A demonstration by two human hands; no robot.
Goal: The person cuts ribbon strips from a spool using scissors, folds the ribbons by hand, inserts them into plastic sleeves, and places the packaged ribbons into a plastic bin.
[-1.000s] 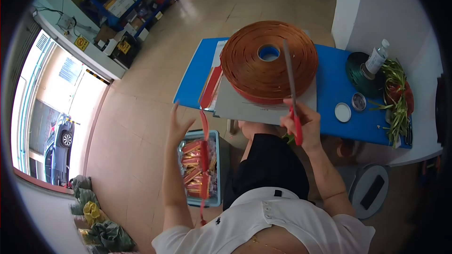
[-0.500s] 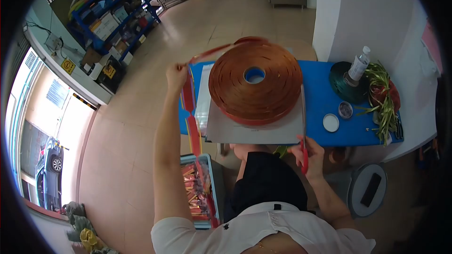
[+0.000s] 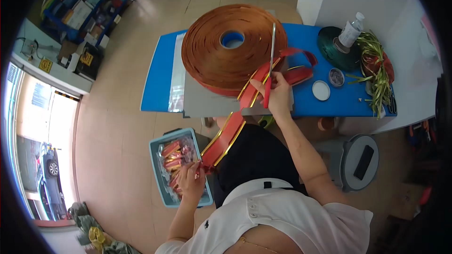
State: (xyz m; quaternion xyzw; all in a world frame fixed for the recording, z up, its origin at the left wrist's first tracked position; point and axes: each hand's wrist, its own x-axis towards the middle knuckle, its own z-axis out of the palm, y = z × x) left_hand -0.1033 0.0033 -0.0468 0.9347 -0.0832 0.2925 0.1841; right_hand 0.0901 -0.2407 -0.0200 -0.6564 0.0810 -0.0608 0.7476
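Head view, and your blue table (image 3: pixel 155 84) stretched out before you, a grey board (image 3: pixel 195 107) at its front edge! On that board sat the big brown roll (image 3: pixel 205 42), reaching back to the rear edge. Below the front edge, on the floor, stood the blue tub (image 3: pixel 158 175), with wrapped red pieces (image 3: pixel 174 160) inside. Across the middle ran the red ribbon (image 3: pixel 226 138), slanting up from beside the tub, past the roll, curling toward the table's right end. That end carried a dark green roll (image 3: pixel 329 44). Your left hand (image 3: pixel 188 178) was closed on the ribbon's lower end; your right hand (image 3: pixel 278 95) gripped the red-handled scissors (image 3: pixel 267 93), blades up over the roll. A white bottle (image 3: pixel 351 30) topped the green roll; nearer the front edge lay a round lid (image 3: pixel 321 91) beside a small tin (image 3: pixel 336 77).
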